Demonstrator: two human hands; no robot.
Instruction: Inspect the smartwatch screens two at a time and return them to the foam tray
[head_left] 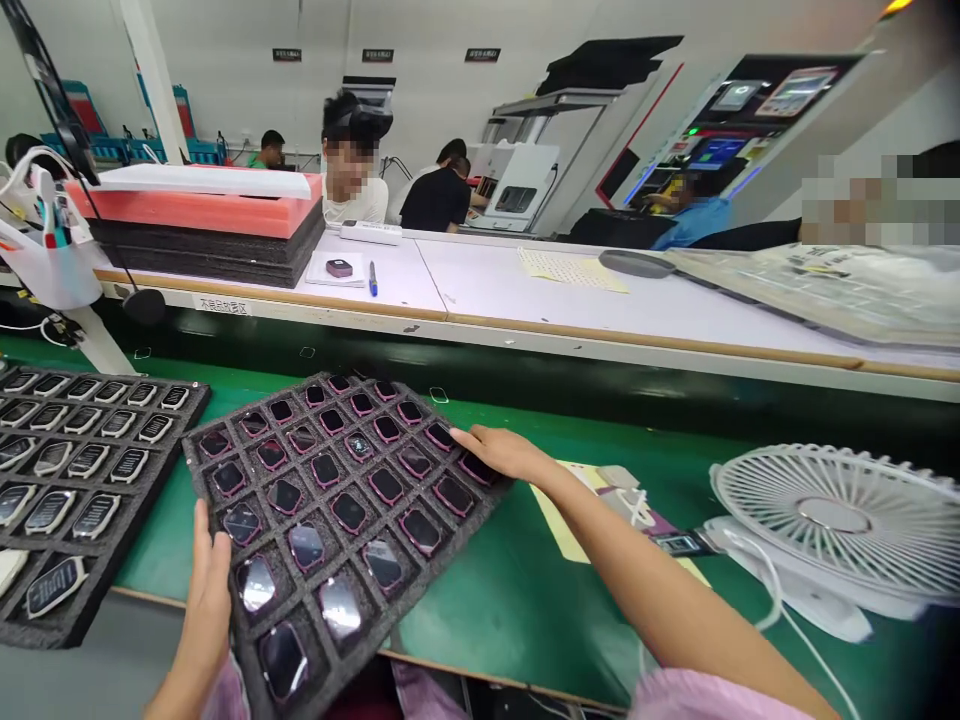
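A dark grey foam tray [414, 585] lies tilted across the front of the bench, its near corner reaching past the bench edge. Its compartments hold several square smartwatch bodies [350, 512] with dark glossy screens and purple-pink frames. My left hand [206, 575] grips the tray's left side, fingers along the outer edge and thumb near the rim. At the far right corner, my right hand [499, 452] holds the tray's edge, fingers over the rim; the underside of this grip is hidden.
Another foam tray [142, 535] with silver-framed watch bodies lies left. A white fan [832, 520] and yellow paper [559, 520] are right. Behind runs a raised shelf [465, 285] with stacked foam [210, 240], a pen [373, 278] and a small purple device [339, 268]. People sit beyond.
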